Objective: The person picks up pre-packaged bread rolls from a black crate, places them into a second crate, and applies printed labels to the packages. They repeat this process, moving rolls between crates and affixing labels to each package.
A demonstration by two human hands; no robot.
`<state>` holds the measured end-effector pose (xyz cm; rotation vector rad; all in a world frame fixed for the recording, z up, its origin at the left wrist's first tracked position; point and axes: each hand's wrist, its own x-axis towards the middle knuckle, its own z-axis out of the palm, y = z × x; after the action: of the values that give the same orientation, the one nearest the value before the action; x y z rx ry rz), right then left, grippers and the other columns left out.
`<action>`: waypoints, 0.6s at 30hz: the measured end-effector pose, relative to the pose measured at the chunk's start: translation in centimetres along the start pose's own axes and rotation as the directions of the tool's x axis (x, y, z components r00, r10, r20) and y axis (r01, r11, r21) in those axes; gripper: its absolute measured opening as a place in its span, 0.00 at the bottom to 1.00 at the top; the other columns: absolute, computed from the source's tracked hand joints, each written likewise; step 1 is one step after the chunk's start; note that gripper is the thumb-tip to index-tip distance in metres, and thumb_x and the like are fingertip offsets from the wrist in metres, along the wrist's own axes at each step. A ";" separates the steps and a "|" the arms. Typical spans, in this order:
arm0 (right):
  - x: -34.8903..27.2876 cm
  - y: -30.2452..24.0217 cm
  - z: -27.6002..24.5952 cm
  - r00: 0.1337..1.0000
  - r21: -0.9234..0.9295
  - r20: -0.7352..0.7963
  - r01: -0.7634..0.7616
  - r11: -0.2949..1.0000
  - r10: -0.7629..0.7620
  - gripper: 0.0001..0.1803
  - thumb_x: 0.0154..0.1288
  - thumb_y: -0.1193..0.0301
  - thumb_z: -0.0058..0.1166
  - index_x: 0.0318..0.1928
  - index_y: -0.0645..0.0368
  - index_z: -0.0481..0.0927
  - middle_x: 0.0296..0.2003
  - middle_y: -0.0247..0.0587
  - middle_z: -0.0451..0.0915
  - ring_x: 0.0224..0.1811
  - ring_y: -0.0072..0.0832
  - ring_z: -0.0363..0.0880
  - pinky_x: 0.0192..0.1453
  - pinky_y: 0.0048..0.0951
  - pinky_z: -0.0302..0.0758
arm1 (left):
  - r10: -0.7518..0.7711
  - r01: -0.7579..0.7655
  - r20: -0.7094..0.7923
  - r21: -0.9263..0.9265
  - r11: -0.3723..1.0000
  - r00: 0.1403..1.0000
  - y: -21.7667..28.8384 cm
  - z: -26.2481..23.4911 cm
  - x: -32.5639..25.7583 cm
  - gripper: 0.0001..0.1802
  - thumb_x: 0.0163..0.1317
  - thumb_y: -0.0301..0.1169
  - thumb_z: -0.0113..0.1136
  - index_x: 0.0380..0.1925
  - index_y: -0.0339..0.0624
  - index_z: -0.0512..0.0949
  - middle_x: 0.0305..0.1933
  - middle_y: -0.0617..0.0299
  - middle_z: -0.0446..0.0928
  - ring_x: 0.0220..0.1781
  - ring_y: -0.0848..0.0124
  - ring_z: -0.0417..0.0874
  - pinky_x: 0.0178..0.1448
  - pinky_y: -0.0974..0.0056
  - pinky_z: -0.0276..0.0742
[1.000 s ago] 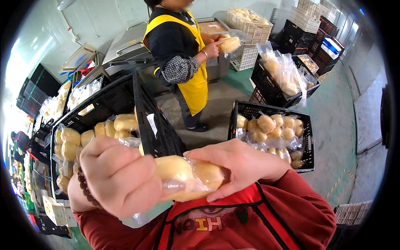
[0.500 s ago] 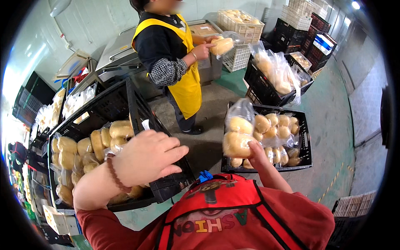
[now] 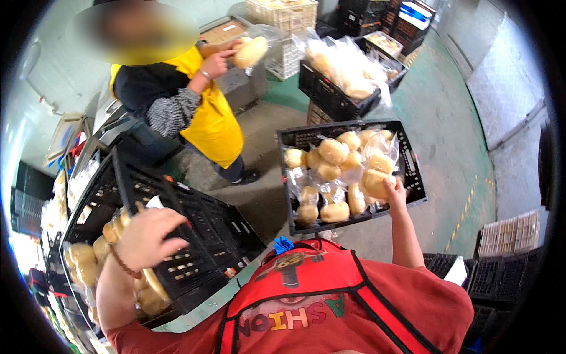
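Note:
In my right hand (image 3: 398, 196) is a clear plastic bag of round bread buns (image 3: 376, 182), gripped at its near end. The bag is over the right side of a black plastic crate (image 3: 416, 177), among several other bagged buns (image 3: 333, 151). Whether it rests on the crate's bottom I cannot tell. My left hand (image 3: 144, 239) hovers over another black crate (image 3: 197, 248) at the left, fingers apart and nothing in them. Bagged bread rolls (image 3: 82, 255) fill that crate, partly hidden by my arm.
A person in a yellow apron (image 3: 215, 130) stands ahead, holding a bag of bread (image 3: 250, 52). Behind the right crate is a heaped black crate (image 3: 330, 88) of bagged bread. White and black stacked crates (image 3: 510, 233) stand at the lower right.
My right hand has lowered the bag of buns into the right crate, toward its right side. My left hand has moved left and down. The whole view has shifted.

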<state>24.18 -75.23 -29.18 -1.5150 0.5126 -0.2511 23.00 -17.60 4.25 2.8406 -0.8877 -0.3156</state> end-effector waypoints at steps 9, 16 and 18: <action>7.8 1.1 -13.7 0.987 -0.481 -0.161 -0.051 0.875 -0.031 0.36 0.50 0.58 0.69 0.55 0.66 0.72 0.42 0.44 0.81 0.44 0.28 0.80 0.49 0.29 0.75 | -0.386 0.432 -0.256 0.152 0.889 0.886 -7.9 -2.7 6.1 0.22 0.46 0.28 0.66 0.43 0.36 0.76 0.56 0.50 0.71 0.60 0.52 0.70 0.63 0.56 0.67; 10.6 3.4 -14.8 0.982 -0.299 0.064 -0.149 0.942 0.176 0.26 0.57 0.68 0.64 0.54 0.66 0.73 0.42 0.39 0.79 0.43 0.25 0.78 0.49 0.27 0.74 | -0.769 0.861 -0.399 0.329 0.388 0.499 -13.0 0.4 6.2 0.39 0.49 0.34 0.68 0.62 0.47 0.63 0.74 0.60 0.49 0.72 0.49 0.51 0.68 0.46 0.60; 10.5 1.9 -15.0 0.958 -0.329 0.099 -0.225 0.917 0.270 0.28 0.58 0.73 0.63 0.56 0.71 0.69 0.44 0.43 0.79 0.47 0.28 0.78 0.50 0.27 0.75 | -0.842 0.925 -0.384 0.154 0.346 0.379 -13.9 0.9 5.0 0.49 0.48 0.38 0.69 0.68 0.46 0.53 0.75 0.51 0.44 0.70 0.44 0.55 0.69 0.46 0.60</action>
<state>25.95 -93.28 -32.40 -1.7424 0.6461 0.1453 34.38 -9.28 -0.25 3.2695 0.9098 0.1330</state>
